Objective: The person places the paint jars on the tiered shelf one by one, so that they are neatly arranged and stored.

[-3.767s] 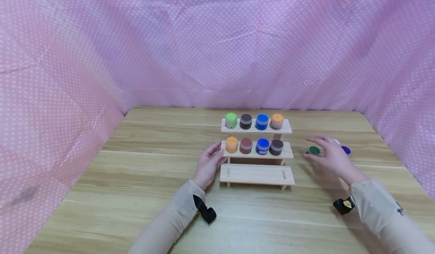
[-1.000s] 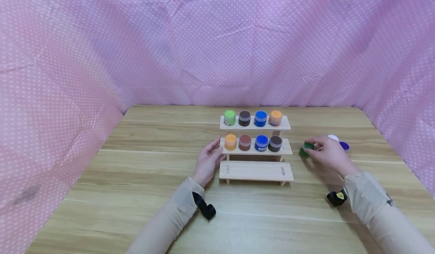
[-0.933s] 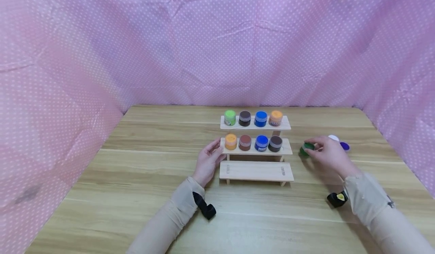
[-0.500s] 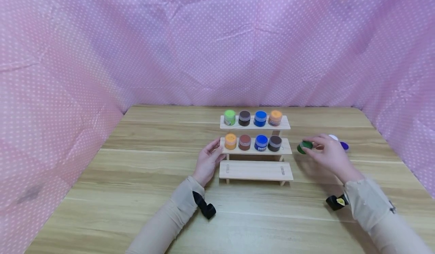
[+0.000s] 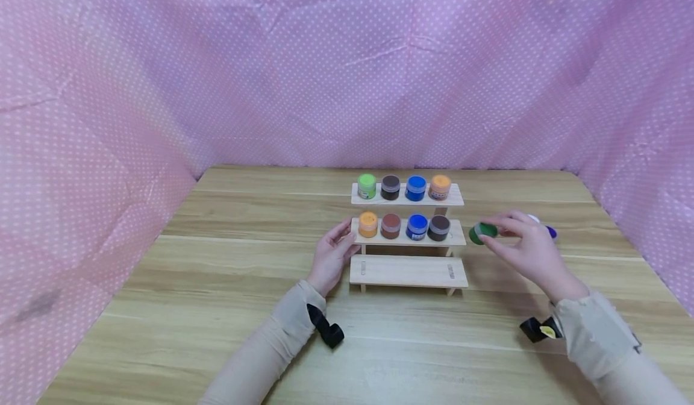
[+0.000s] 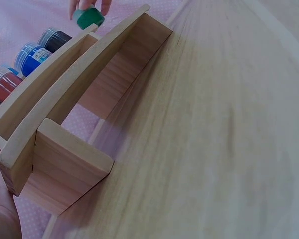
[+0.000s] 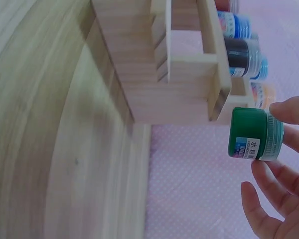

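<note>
My left hand (image 5: pixel 329 261) grips the left end of a three-step wooden rack (image 5: pixel 406 271), thumb at the front of the middle step. My right hand (image 5: pixel 534 253) pinches a dark green paint jar (image 5: pixel 482 233) near its lid, just right of the rack. The right wrist view shows that jar (image 7: pixel 247 133) tilted on its side, held off the table between thumb and fingers. Paint jars line the top step, light green (image 5: pixel 367 187) to orange (image 5: pixel 440 188). On the middle step stand orange (image 5: pixel 368 225), brown-red (image 5: pixel 390 226), blue (image 5: pixel 417 228) and dark brown (image 5: pixel 438 228) jars. The lowest step is bare.
Behind my right hand, a white item (image 5: pixel 534 219) and a purple item (image 5: pixel 552 232) partly show on the wooden table (image 5: pixel 217 260). A pink dotted cloth (image 5: pixel 347 79) hangs around the table's back and sides.
My right hand, spread beside the green jar at first, has taken hold of it, lifted it and carried it left towards the rack. My left hand has stayed on the rack.
</note>
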{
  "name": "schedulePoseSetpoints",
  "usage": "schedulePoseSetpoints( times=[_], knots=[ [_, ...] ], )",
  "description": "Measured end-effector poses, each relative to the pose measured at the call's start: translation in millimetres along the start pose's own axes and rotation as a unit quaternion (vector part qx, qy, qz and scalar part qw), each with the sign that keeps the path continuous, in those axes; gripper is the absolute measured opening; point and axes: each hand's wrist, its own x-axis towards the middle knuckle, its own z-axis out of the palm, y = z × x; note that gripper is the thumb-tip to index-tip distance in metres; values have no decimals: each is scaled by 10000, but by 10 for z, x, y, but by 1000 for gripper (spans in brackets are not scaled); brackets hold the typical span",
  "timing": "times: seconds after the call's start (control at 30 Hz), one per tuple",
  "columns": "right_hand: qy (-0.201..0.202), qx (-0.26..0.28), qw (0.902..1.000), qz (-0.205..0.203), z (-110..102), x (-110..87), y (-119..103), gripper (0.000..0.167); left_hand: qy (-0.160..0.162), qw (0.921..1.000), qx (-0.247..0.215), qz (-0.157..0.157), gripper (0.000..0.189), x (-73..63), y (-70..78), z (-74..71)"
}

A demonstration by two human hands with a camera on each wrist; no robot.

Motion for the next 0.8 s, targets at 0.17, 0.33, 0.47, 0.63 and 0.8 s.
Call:
schedulePoseSetpoints(
  times=[0.17,0.33,0.47,0.63,0.8],
  knots=[
    [4,105,9999,-130,-1,-6,-98,29,-6,10000,67,27,42,-17,17,2],
    [75,293,9989,-361,18,-20,-195,34,-19,9999,109,-6,42,-37,28,10],
    [105,408,9975,-562,48,-45,-235,35,-39,10000,54,50,43,-60,-5,19],
    [-4,525,9961,-707,104,-72,-290,34,-25,9999,68,89,43,-91,-30,26],
    [-105,610,9942,-880,174,-82,-379,35,25,9999,112,102,42,-129,-43,39]
  ],
)
